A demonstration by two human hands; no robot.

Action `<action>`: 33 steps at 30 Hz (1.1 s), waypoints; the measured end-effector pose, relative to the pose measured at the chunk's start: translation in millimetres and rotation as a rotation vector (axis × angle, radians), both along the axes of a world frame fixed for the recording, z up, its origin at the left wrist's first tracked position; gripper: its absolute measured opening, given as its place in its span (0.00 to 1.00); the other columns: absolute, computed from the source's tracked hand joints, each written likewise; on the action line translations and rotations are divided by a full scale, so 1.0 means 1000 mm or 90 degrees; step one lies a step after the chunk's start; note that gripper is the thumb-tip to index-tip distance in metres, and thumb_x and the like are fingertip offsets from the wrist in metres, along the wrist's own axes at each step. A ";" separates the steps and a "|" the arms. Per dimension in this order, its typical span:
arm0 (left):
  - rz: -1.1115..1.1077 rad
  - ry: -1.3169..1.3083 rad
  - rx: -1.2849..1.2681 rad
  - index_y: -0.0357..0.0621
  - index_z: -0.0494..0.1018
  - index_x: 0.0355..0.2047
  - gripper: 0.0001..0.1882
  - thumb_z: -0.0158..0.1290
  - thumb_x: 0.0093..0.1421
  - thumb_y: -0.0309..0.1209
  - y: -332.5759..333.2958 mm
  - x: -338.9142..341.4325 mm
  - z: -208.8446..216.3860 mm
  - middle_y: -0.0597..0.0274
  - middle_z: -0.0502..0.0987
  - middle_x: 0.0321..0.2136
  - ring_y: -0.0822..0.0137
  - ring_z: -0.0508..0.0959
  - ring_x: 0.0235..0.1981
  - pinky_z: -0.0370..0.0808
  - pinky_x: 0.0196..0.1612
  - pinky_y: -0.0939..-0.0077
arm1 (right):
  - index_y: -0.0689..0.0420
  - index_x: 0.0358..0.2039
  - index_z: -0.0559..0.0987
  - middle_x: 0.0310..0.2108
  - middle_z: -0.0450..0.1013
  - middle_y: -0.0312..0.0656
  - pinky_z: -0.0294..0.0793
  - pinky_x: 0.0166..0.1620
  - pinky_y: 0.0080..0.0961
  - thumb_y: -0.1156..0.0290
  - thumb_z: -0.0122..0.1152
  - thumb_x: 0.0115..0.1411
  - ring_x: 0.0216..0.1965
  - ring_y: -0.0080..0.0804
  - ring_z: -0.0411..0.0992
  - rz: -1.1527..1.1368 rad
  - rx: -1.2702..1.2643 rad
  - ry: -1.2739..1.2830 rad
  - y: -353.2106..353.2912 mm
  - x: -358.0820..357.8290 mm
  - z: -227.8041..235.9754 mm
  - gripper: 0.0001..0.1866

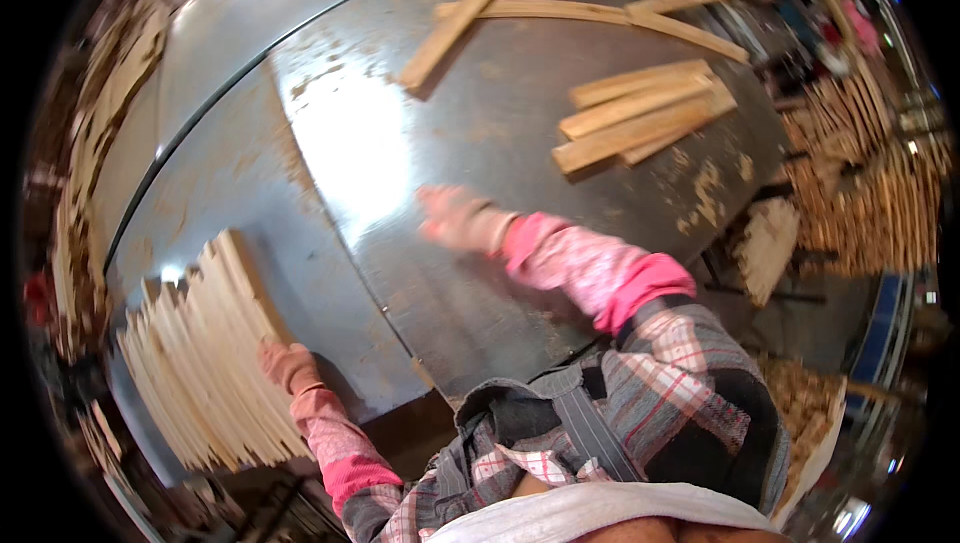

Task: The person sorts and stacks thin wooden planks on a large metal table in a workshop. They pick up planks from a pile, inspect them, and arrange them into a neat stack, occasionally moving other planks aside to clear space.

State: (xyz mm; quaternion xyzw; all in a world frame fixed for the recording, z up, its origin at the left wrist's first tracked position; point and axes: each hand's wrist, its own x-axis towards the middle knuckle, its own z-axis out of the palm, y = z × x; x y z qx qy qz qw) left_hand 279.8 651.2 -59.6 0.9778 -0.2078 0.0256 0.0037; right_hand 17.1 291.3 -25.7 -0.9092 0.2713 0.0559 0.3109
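Observation:
A row of pale, thin wooden strips stands packed side by side at the left front of the metal table. My left hand, in a pinkish glove, rests against the right side of the row, touching the outermost strip with its fingers laid along it. Out over the middle of the table is my right hand, also gloved and smeared by motion. Its fingers look apart, and nothing shows in them. Beyond it to the right lies a small pile of wider wooden slats.
Several loose slats lie crossed at the table's far side. Sawdust dirties the metal table, which has a seam and a dark curved gap. Stacked wood stands beyond its right edge, more boards at the far left.

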 end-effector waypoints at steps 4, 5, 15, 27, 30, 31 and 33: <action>-0.158 -0.044 -0.098 0.34 0.72 0.59 0.31 0.61 0.56 0.36 -0.150 -0.009 0.034 0.41 0.74 0.60 0.47 0.70 0.64 0.67 0.67 0.58 | 0.58 0.57 0.75 0.52 0.76 0.59 0.72 0.59 0.51 0.57 0.58 0.62 0.57 0.59 0.72 -0.462 -0.035 0.104 -0.140 -0.200 0.050 0.26; -0.243 -0.044 -0.120 0.35 0.72 0.59 0.32 0.61 0.56 0.37 -0.133 0.028 0.025 0.41 0.74 0.59 0.47 0.70 0.64 0.68 0.66 0.58 | 0.60 0.55 0.76 0.53 0.76 0.59 0.71 0.61 0.47 0.56 0.60 0.60 0.57 0.57 0.72 -0.490 -0.068 0.148 -0.109 -0.209 0.045 0.27; -0.418 0.065 -0.079 0.37 0.61 0.68 0.46 0.64 0.54 0.47 -0.551 -0.068 0.050 0.43 0.71 0.62 0.48 0.69 0.64 0.69 0.65 0.58 | 0.56 0.64 0.67 0.58 0.71 0.47 0.72 0.57 0.44 0.64 0.64 0.57 0.60 0.44 0.70 -0.191 -0.366 0.337 -0.251 -0.333 0.046 0.34; -0.161 0.386 -0.218 0.35 0.81 0.43 0.27 0.67 0.50 0.44 -0.585 -0.093 0.029 0.46 0.81 0.47 0.50 0.81 0.45 0.77 0.49 0.60 | 0.52 0.62 0.72 0.59 0.69 0.50 0.72 0.57 0.44 0.63 0.57 0.62 0.60 0.48 0.69 0.013 -0.219 0.243 -0.280 -0.350 0.027 0.27; -0.285 0.258 -0.229 0.36 0.80 0.42 0.25 0.65 0.51 0.44 -0.563 -0.112 0.016 0.47 0.81 0.43 0.49 0.81 0.44 0.77 0.49 0.59 | 0.55 0.63 0.71 0.56 0.72 0.50 0.73 0.56 0.46 0.58 0.63 0.59 0.58 0.49 0.71 0.086 -0.133 0.272 -0.300 -0.339 0.064 0.32; -0.323 0.255 -0.196 0.37 0.78 0.42 0.25 0.65 0.50 0.44 -0.578 -0.131 0.027 0.46 0.79 0.41 0.47 0.80 0.44 0.76 0.51 0.57 | 0.55 0.62 0.71 0.55 0.73 0.50 0.74 0.55 0.47 0.56 0.64 0.58 0.56 0.50 0.72 0.007 -0.075 0.241 -0.307 -0.340 0.056 0.33; -0.360 0.235 -0.210 0.37 0.77 0.43 0.26 0.65 0.50 0.43 -0.608 -0.167 0.044 0.45 0.78 0.42 0.46 0.79 0.46 0.76 0.52 0.55 | 0.57 0.61 0.71 0.52 0.75 0.50 0.75 0.53 0.49 0.52 0.67 0.56 0.54 0.50 0.74 -0.139 0.028 0.166 -0.341 -0.331 0.035 0.36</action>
